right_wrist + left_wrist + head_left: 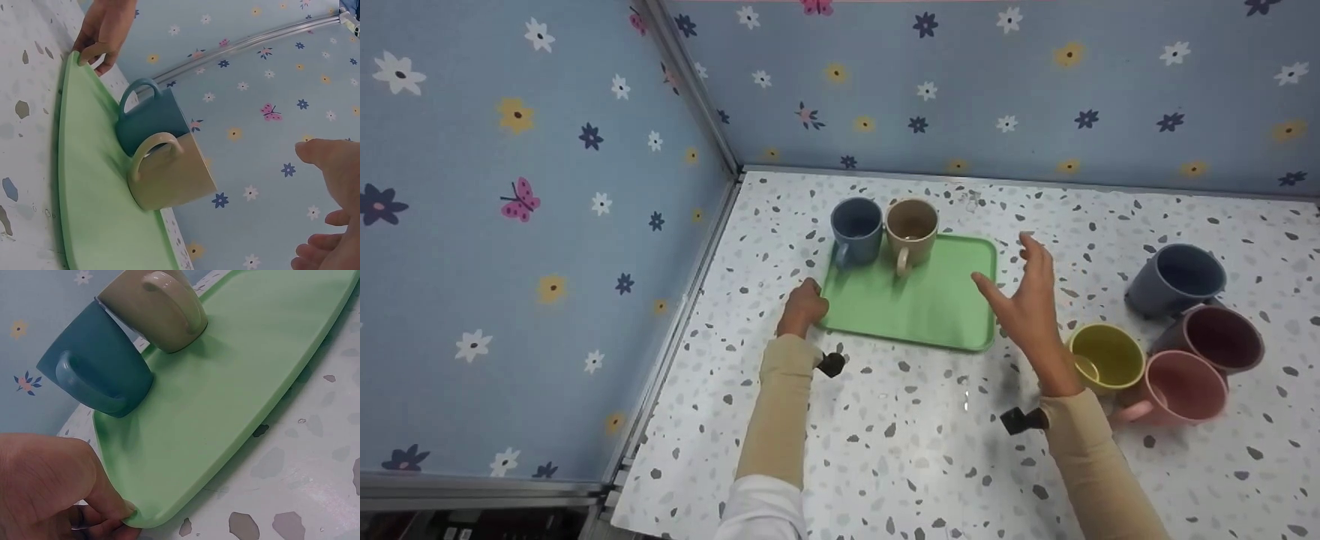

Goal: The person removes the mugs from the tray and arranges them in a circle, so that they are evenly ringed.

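Observation:
A green tray (930, 307) lies on the speckled table, with a blue mug (858, 232) and a beige mug (912, 231) upright side by side along its back edge. My left hand (803, 306) pinches the tray's near left corner; in the left wrist view the thumb (121, 509) lies over the rim and other fingers are under it. Nothing is in my right hand (1027, 307), which hovers by the tray's right edge, thumb and fingers spread apart. The right wrist view shows that hand (337, 197) beside the two mugs, apart from them.
To the right stand a yellow mug (1107, 357), a pink mug (1185, 390), a maroon mug (1222, 339) and a larger blue-grey mug (1177, 279), close together. The yellow one is right beside my right wrist. Flower-patterned walls (960, 90) border the table at the back and left.

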Demonstrator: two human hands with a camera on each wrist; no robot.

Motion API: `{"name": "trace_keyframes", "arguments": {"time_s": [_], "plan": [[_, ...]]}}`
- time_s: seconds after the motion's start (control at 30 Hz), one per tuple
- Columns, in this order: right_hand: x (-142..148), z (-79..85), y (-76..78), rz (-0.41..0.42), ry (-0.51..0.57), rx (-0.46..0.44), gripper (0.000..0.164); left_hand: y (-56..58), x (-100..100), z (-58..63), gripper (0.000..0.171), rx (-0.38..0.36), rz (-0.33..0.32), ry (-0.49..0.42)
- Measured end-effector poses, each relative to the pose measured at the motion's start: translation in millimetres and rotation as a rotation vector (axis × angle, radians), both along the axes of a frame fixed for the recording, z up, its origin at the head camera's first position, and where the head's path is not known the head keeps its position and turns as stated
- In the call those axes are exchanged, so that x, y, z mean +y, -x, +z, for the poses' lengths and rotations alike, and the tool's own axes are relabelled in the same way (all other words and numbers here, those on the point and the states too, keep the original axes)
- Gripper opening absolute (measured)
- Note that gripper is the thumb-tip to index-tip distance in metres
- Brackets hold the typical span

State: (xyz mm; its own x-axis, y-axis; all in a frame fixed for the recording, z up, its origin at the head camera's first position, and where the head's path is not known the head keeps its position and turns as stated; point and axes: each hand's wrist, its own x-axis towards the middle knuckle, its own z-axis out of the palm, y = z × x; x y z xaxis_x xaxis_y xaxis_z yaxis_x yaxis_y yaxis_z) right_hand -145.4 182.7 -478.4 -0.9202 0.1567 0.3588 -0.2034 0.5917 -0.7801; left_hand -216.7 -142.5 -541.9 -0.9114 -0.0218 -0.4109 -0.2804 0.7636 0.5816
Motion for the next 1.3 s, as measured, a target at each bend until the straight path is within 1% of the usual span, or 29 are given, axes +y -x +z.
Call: {"name": "trace_keyframes", "arguments": {"time_s": [0.1, 0.33, 0.53, 0.77, 0.9, 1.13, 1.3], "plan": [[-4, -1.2, 5.8, 0.029, 0.015, -0.009, 0.080, -0.3, 0, 0.0, 0.010, 0.005, 0.001, 0.001], [-13, -3.5, 17.0, 0.068, 0.006, -0.037, 0.079, -0.3, 0, -0.4, 0.010, 0.020, 0.001, 0.005], [-18, -4.8, 25.5, 0.090, 0.008, -0.044, 0.080, 0.0, 0, 0.6, 0.011, 0.016, 0.000, -0.004], [-24, -7.0, 35.1, 0.142, 0.023, -0.075, 0.080, 0.7, 1, 0.4, 0.013, 0.003, -0.013, 0.024], [-27, -7.8, 39.8, 0.151, 0.017, -0.096, 0.079, 0.3, 1, 0.2, 0.012, 0.002, -0.007, 0.024], [-32, -10.2, 47.7, 0.161, 0.003, -0.092, 0.078, 0.9, 1, -0.5, 0.009, -0.010, -0.006, 0.023], [-35, -11.7, 53.7, 0.170, -0.010, -0.109, 0.078, 0.9, 0, -0.7, 0.010, 0.004, -0.012, 0.028]]}}
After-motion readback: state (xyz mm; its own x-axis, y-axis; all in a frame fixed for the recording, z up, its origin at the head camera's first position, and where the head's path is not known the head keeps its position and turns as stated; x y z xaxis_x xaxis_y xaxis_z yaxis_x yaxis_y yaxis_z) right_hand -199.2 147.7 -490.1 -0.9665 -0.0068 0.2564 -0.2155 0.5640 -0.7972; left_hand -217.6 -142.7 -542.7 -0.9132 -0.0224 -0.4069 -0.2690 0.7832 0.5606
